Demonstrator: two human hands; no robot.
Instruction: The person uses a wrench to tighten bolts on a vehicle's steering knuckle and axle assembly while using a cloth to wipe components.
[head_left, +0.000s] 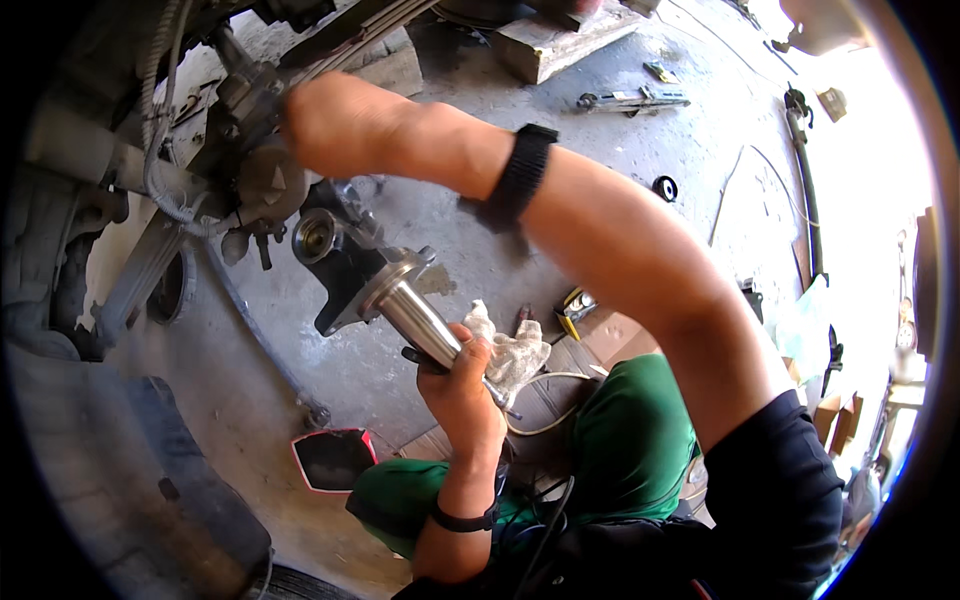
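My left hand [461,400] is closed around the shiny metal shaft of a steering knuckle [345,265]. The knuckle's dark body has a round bore and a flange, and it points up and left from my hand. My right arm crosses above it, wearing a black wristband. My right hand [335,120] is beside the vehicle's axle end [270,180]; its fingers are hidden and blurred, so what they touch does not show. Just right of my left hand is a whitish work glove or rag [515,355].
Vehicle underparts with a ribbed hose [155,150] fill the left. Wooden blocks [560,40] and a jack-like metal tool [635,101] lie on the far floor. A red-edged black tray [335,460] sits by my left knee. A long dark bar [808,190] lies at right.
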